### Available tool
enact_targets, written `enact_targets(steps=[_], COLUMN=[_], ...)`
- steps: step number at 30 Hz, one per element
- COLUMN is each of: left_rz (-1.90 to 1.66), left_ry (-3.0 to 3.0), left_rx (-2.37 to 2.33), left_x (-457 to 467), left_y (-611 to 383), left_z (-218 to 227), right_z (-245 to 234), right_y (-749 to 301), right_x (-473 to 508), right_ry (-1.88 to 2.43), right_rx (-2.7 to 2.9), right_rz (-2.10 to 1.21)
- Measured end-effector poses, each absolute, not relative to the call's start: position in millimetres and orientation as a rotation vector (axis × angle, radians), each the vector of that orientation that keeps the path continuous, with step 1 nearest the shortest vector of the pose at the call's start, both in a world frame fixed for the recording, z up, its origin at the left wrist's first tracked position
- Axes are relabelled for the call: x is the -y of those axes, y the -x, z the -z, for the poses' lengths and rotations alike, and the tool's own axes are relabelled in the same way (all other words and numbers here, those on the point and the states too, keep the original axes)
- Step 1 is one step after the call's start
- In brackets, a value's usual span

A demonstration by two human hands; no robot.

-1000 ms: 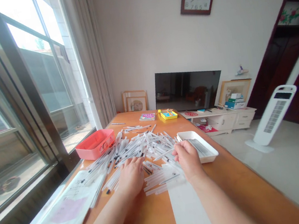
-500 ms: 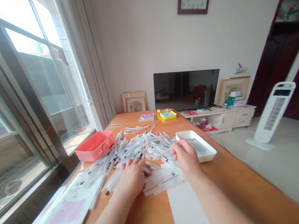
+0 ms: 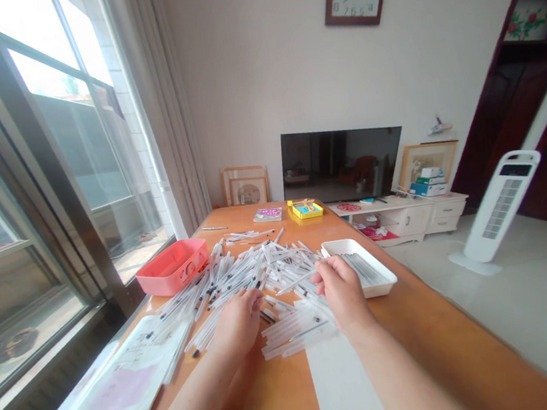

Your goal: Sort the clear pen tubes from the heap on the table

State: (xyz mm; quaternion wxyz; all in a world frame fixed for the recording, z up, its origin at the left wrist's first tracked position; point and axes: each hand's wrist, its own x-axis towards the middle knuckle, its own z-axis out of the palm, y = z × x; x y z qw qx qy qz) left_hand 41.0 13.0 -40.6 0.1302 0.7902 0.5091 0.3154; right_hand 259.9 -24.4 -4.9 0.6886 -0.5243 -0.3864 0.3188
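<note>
A heap of translucent white pen barrels (image 3: 241, 268), some with black ends, spreads over the wooden table. My right hand (image 3: 341, 290) is closed above the heap's right side, pinching a pen barrel (image 3: 296, 283) that points left. My left hand (image 3: 238, 320) hovers at the near edge of the heap with its fingers curled together; what they hold, if anything, is hidden. Between my hands lies a loose group of clear barrels (image 3: 290, 332). Just beyond my right hand is a white tray (image 3: 387, 279) with thin grey sticks in it, like pen refills.
A pink basket (image 3: 175, 278) stands left of the heap. Papers (image 3: 120, 380) lie at the near left, and a white sheet (image 3: 345, 384) lies by my right forearm. A yellow box (image 3: 307, 211) and a booklet (image 3: 267, 215) are at the table's far end.
My left hand has shifted slightly left, and its fingers have drawn together. My right hand stays almost still with the barrel.
</note>
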Motion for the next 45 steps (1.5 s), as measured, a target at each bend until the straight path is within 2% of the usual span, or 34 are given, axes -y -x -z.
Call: enact_targets(steps=[3, 10, 23, 30, 36, 45], left_rz=[-1.032, -1.021, -0.955, -1.159, -1.261, -1.318], left_ry=[-1.992, -1.484, -1.394, -1.139, -1.152, -1.256], left_rx=[-1.267, -0.924, -0.868, -0.773, -0.859, -0.932], left_x=[-12.2, -2.6, 4.2, -5.6, -9.5, -6.4], left_y=[-41.8, -40.8, -41.1, -35.7, -33.1, -34.1], left_z=[38.8, 26.3, 15.3, 21.7, 24.6, 25.2], right_z=[2.5, 1.1, -1.0, 0.0, -6.1, -10.8], right_y=[-259.5, -258.5, -251.3, -250.0, -243.3, -227.1], right_x=[26.1, 27.9, 30.6, 31.0, 43.0, 53.4], right_ry=[1.15, 1.129, 1.11, 1.039, 1.126, 1.094], right_rx=[0.843, 0.826, 0.849, 0.858, 1.134, 1.441], right_rz=[-0.736, -0.735, -0.786, -1.017, -1.157, -1.135])
